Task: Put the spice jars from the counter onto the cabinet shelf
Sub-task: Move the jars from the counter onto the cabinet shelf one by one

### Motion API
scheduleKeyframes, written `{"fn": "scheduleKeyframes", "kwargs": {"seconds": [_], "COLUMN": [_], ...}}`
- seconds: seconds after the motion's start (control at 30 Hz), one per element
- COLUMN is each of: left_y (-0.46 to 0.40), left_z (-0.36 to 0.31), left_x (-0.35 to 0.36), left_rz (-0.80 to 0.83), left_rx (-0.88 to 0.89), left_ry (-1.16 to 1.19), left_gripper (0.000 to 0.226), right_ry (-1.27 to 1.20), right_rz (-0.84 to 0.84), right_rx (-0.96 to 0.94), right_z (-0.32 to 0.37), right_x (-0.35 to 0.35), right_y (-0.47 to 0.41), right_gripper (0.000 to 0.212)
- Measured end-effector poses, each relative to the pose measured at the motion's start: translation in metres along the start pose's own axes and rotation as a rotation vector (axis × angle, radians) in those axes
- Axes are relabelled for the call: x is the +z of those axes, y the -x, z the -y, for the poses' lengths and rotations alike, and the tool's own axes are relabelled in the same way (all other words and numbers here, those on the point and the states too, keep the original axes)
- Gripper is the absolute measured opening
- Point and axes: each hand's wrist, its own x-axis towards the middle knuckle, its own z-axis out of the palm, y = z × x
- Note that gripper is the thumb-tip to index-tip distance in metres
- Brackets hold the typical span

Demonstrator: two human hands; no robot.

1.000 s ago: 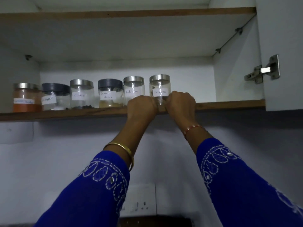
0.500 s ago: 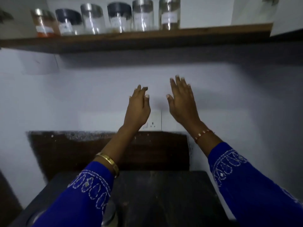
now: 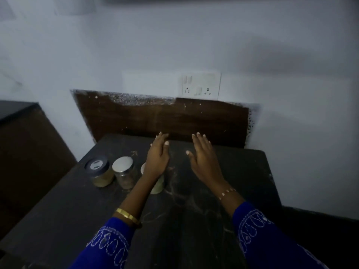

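Both my hands — left (image 3: 157,158), right (image 3: 204,160) — hover empty, fingers straight; I should grip the nearest jar (image 3: 158,184) squarely around its sides.

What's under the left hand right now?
A third spice jar on the counter; the left hand and wrist cover its lid and most of its body, so contents are unclear.

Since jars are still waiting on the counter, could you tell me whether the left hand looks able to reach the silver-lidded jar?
Probably yes: the left hand is open, the silver-lidded jar stands just left of it, nothing between.
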Motion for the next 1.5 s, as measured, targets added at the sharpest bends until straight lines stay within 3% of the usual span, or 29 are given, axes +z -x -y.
{"fn": "scheduleKeyframes", "kwargs": {"seconds": [0.23, 0.43, 0.63, 0.8, 0.97, 1.1, 1.23, 1.33, 1.43, 1.5], "left_y": [0.057, 0.04, 0.009, -0.01, -0.008, -0.005, -0.009, -0.015, -0.018, -0.013], "left_z": [0.082, 0.117, 0.142, 0.162, 0.181, 0.194, 0.191, 0.177, 0.158, 0.14], "left_x": [-0.015, -0.029, -0.038, -0.034, -0.034, -0.043, -0.056, -0.06, -0.064, -0.069], "left_rz": [0.004, 0.071, 0.156, 0.316, 0.317, 0.346, 0.39, 0.458, 0.625, 0.766], "left_rx": [-0.184, -0.25, -0.3, -0.389, -0.436, -0.5, -0.525, -0.523, -0.562, -0.574], "left_ry": [0.106, 0.151, 0.225, 0.372, 0.443, 0.506, 0.555, 0.552, 0.616, 0.709], "left_gripper": [0.036, 0.034, 0.037, 0.037, 0.028, 0.03, 0.031, 0.032, 0.031, 0.034], "right_ry": [-0.078, -0.121, -0.098, -0.2, -0.327, -0.478, -0.669, -0.991, -1.361, -1.439], "right_rz": [0.144, 0.21, 0.316, 0.189, 0.037, -0.083, -0.026, -0.054, -0.074, -0.076], "right_rx": [0.129, 0.265, 0.282, 0.404, 0.481, 0.529, 0.717, 0.77, 0.708, 0.607], "right_z": [0.019, 0.049, 0.067, 0.079, 0.081, 0.081, 0.071, 0.071, 0.082, 0.087], "right_x": [0.06, 0.101, 0.137, 0.166, 0.181, 0.178, 0.159, 0.138, 0.107, 0.09], "right_y": [0.041, 0.033, 0.013, 0.004, 0.009, 0.01, 0.012, 0.019, 0.021, 0.023], "right_gripper": [0.057, 0.06, 0.064, 0.069, 0.076, 0.073, 0.083, 0.056, 0.028, 0.052]}}
